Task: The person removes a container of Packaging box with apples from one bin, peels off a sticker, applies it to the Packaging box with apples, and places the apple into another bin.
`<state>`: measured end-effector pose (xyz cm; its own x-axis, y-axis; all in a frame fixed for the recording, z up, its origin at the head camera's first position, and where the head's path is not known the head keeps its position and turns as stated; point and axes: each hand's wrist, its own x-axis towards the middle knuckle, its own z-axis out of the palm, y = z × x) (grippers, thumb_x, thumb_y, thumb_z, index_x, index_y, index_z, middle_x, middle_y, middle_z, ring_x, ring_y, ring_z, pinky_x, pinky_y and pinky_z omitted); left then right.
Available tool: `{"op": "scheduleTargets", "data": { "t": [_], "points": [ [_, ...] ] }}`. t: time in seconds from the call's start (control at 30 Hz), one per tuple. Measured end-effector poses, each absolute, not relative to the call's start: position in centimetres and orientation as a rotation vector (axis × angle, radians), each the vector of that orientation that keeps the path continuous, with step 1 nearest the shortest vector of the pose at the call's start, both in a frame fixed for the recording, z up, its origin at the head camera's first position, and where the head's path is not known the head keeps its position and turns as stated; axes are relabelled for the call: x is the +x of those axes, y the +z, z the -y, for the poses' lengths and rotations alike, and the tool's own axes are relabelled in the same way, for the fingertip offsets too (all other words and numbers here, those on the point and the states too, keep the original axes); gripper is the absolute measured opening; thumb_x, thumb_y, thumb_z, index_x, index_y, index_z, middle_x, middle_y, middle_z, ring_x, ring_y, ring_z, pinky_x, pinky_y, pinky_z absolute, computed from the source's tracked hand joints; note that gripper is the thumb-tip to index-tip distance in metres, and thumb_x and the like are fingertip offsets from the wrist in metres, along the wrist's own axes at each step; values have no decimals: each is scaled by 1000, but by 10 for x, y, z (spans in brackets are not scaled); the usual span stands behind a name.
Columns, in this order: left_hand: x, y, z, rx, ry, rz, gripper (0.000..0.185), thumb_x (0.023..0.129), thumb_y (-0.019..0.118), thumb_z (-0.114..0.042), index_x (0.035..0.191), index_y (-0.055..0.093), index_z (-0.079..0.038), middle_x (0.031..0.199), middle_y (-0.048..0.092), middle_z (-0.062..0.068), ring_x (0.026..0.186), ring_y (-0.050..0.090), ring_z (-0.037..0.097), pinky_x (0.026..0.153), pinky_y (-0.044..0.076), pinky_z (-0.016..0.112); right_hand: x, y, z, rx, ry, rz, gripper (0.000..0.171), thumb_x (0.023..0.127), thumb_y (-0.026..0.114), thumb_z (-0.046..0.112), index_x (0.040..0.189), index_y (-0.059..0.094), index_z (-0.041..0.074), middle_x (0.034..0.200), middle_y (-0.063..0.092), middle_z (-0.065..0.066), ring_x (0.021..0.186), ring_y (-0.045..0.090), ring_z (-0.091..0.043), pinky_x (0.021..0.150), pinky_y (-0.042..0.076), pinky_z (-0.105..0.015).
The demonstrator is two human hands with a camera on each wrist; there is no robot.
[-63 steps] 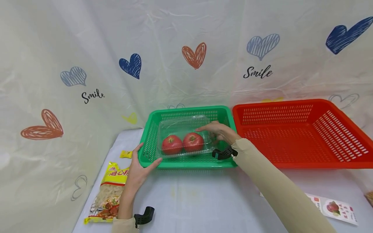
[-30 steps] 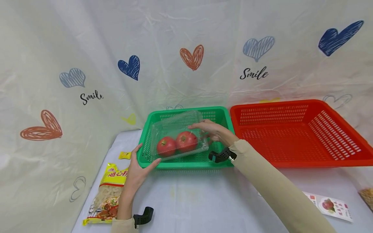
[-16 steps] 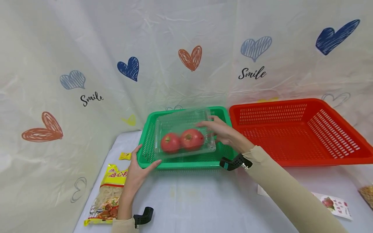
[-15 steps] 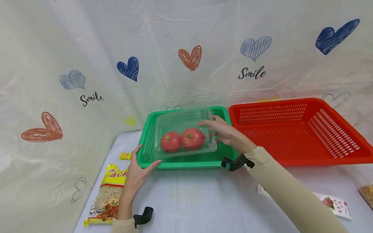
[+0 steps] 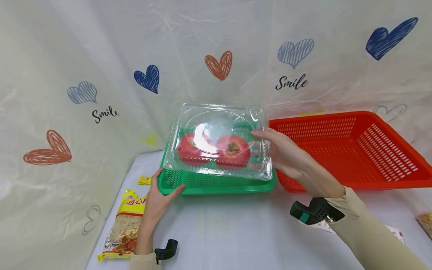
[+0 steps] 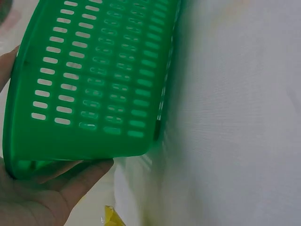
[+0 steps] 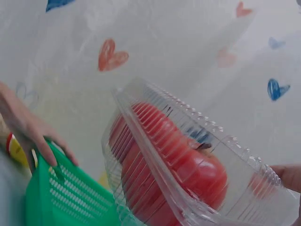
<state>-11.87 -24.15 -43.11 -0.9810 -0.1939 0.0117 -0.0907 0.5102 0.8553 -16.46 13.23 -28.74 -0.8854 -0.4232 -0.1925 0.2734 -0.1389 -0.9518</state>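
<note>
My right hand [image 5: 283, 153] grips the right end of a clear plastic clamshell box [image 5: 219, 140] with two red tomatoes [image 5: 233, 150] inside, and holds it in the air above the green basket [image 5: 216, 183]. The right wrist view shows the same box [image 7: 188, 169] close up, tilted, with a tomato [image 7: 188, 174] pressed against its ribbed wall. My left hand [image 5: 158, 197] grips the front left corner of the green basket, thumb on the rim and fingers under it. In the left wrist view that hand [image 6: 37, 193] is seen curled under the basket's corner [image 6: 94, 94].
An empty red basket [image 5: 347, 150] stands right of the green one. A yellow noodle packet [image 5: 125, 225] and a small yellow sachet [image 5: 145, 180] lie at the table's left. A printed card [image 5: 391, 232] lies by my right sleeve. A heart-patterned sheet hangs behind.
My right hand has lifted the clamshell box out of the green basket and up toward me, tilting its lid to the camera. My left hand has stayed on the basket's corner.
</note>
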Motion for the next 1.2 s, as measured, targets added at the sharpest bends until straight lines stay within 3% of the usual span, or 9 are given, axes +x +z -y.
{"op": "scheduleTargets", "data": {
  "t": [0.13, 0.33, 0.53, 0.67, 0.93, 1.07, 1.17, 1.2],
  "points": [
    [-117, -434, 244, 206, -1474, 2616, 96, 89, 84, -35, 162, 25, -16, 156, 46, 23, 136, 49, 40, 111, 42, 62, -145, -291, -139, -252, -2033, -1660, 76, 107, 53, 35, 168, 9, 22, 154, 37, -13, 140, 39, -34, 99, 56, -44],
    [-116, -437, 248, 72, -1545, 2574, 85, 96, 74, -9, 163, 22, -14, 163, 36, 25, 145, 41, 44, 117, 35, 62, -118, -319, -152, -305, -1955, -1611, 77, 107, 51, 35, 169, 7, 20, 152, 41, -12, 135, 44, -32, 101, 54, -53],
    [-118, -433, 245, 178, -1512, 2597, 92, 89, 81, -19, 163, 26, -16, 155, 44, 30, 136, 50, 46, 113, 39, 64, -97, -352, -166, -309, -1905, -1506, 75, 110, 45, 31, 169, 2, 19, 163, 25, -19, 140, 37, -38, 105, 49, -61],
    [-118, -431, 242, 221, -1507, 2613, 95, 89, 83, -25, 163, 25, -17, 156, 42, 29, 137, 48, 45, 114, 38, 63, -81, -371, -173, -280, -1867, -1466, 76, 110, 45, 30, 169, -1, 20, 167, 18, -21, 142, 34, -41, 105, 47, -65],
    [-118, -428, 240, 224, -1504, 2619, 100, 88, 85, -37, 164, 23, -19, 162, 36, 26, 144, 42, 42, 117, 34, 63, -62, -403, -178, -209, -1770, -1439, 82, 109, 48, 29, 168, -7, 12, 165, 16, -30, 141, 35, -47, 105, 43, -72],
    [-119, -428, 241, 220, -1513, 2621, 101, 88, 85, -38, 165, 22, -19, 165, 32, 24, 148, 37, 41, 119, 32, 62, -57, -416, -177, -150, -1708, -1507, 86, 108, 51, 31, 165, -6, 2, 165, 13, -32, 144, 24, -54, 109, 30, -79],
    [-118, -429, 241, 225, -1526, 2617, 101, 88, 85, -38, 165, 22, -19, 166, 29, 23, 150, 34, 40, 120, 31, 62, -54, -424, -174, -128, -1677, -1565, 92, 107, 53, 32, 163, -10, -4, 167, 2, -35, 149, 11, -60, 111, 15, -83],
    [-118, -429, 241, 227, -1533, 2615, 101, 88, 85, -38, 165, 21, -18, 166, 29, 23, 150, 34, 40, 120, 31, 62, -53, -427, -173, -123, -1680, -1564, 92, 107, 53, 32, 163, -11, -4, 167, 3, -35, 149, 13, -60, 112, 15, -82]
  ]
}}
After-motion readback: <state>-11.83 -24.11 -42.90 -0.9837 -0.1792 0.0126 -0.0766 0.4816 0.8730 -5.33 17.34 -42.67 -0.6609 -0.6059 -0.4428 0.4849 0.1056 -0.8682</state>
